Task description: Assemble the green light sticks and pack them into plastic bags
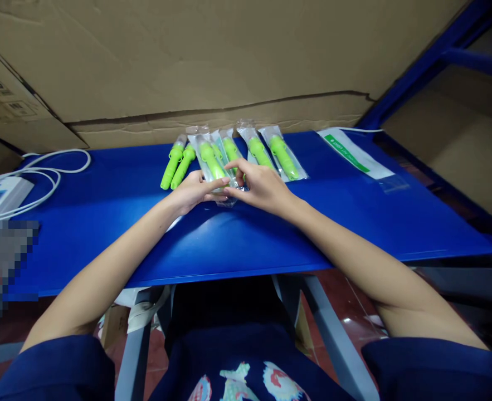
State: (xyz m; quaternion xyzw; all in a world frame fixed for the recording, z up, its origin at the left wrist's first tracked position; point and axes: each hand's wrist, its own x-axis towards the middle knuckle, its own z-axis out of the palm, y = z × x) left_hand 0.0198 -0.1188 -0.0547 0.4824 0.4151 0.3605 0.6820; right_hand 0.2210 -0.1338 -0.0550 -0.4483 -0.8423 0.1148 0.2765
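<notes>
A lime-green tube-shaped item in a clear plastic sleeve (207, 151) lies between my hands, tilted, its lower end partly hidden by my fingers. My left hand (192, 192) grips that sleeve from the left, thumb on top and fingers beneath. From the right, my right hand (264, 188) has thumb and index finger bent in a pinch at the sleeve's lower end. Just left of it are two bare green tubes; the left tube (171, 168) has a clear cap, and the right tube (184, 167) lies beside it. Behind my right hand rest a sleeved tube (230, 147), another sleeved tube (259, 150) and a third sleeved tube (284, 159).
On the blue table (103, 223), a flat white sleeve with a green label (348, 153) lies at the right. White cable (57, 167) loops around a white box (9, 195) at the left. A cardboard wall (229, 61) stands along the back, with a blue metal frame (421, 72) at right.
</notes>
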